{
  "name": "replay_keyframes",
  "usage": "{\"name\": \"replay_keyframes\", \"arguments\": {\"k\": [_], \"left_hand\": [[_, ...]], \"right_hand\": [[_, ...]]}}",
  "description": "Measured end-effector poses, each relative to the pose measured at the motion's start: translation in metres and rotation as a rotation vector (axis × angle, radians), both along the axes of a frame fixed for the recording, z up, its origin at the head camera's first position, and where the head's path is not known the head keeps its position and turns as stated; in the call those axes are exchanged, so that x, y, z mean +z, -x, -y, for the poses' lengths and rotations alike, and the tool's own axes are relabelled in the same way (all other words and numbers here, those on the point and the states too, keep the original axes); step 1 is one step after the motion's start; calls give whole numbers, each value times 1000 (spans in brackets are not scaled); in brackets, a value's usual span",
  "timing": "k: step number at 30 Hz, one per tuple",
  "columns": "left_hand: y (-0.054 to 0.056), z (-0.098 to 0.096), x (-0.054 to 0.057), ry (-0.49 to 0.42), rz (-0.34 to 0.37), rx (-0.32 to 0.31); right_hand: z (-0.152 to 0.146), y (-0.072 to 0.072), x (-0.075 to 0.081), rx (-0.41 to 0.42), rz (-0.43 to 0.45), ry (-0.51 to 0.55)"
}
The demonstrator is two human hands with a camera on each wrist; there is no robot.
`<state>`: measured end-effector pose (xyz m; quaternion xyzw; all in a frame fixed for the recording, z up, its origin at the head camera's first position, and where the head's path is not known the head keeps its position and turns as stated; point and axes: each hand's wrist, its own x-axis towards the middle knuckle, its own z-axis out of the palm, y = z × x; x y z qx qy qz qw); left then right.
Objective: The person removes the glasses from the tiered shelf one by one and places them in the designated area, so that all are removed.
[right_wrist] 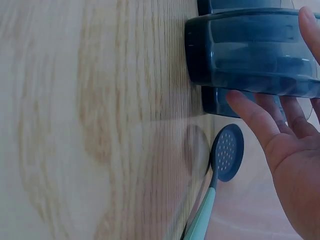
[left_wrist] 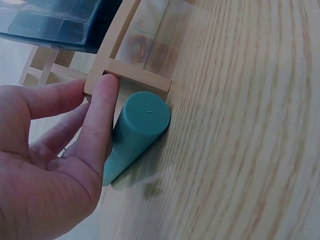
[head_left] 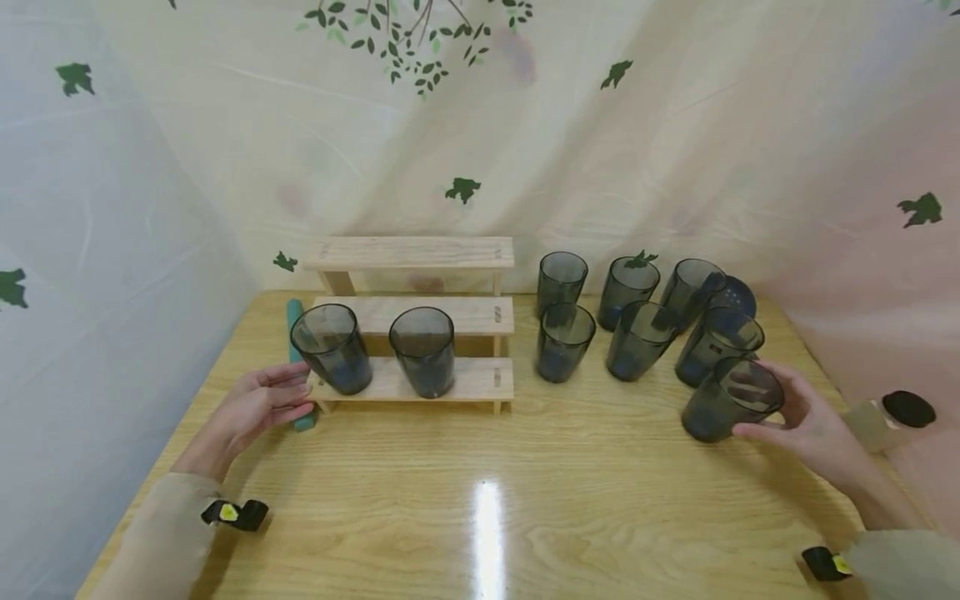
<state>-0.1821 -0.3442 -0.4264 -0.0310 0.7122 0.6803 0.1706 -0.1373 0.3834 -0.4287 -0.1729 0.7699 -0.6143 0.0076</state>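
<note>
My right hand [head_left: 813, 429] grips a smoky grey drinking glass [head_left: 712, 412] near its rim, thumb on the near side, fingers on the far side. In the right wrist view the glass [right_wrist: 250, 55] leans, its base close over the table. My left hand [head_left: 258, 408] pinches the left end of the bottom step of a three-tier wooden stand [head_left: 483, 387]. In the left wrist view the thumb and index finger [left_wrist: 97, 120] meet the corner of the step [left_wrist: 95, 82]. Two like glasses, one at the left [head_left: 337, 358] and one nearer the middle [head_left: 423, 358], stand on that step.
Several more grey glasses [head_left: 562, 350] stand in two rows right of the stand. Behind them lies a slotted spoon [right_wrist: 229, 152] with a green handle. A teal cylinder [left_wrist: 145, 115] lies beside the stand's left end. A jar with a black lid [head_left: 907, 408] is at the far right.
</note>
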Motion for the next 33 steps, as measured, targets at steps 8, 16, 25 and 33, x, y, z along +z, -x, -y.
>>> {"name": "replay_keyframes", "arguments": {"k": [8, 16, 25, 33], "left_hand": [[0, 0, -2, -12, -8, -2], [-1, -1, -1, -16, -11, 1], [-6, 3, -4, -15, -2, -1], [-1, 1, -3, -12, -11, -12]], "right_hand": [[-3, 1, -5, -9, -6, -26], [-1, -2, -3, -4, 4, -33], [4, -10, 5, -46, -69, -57], [30, -17, 49, -239, -343, 116]]}}
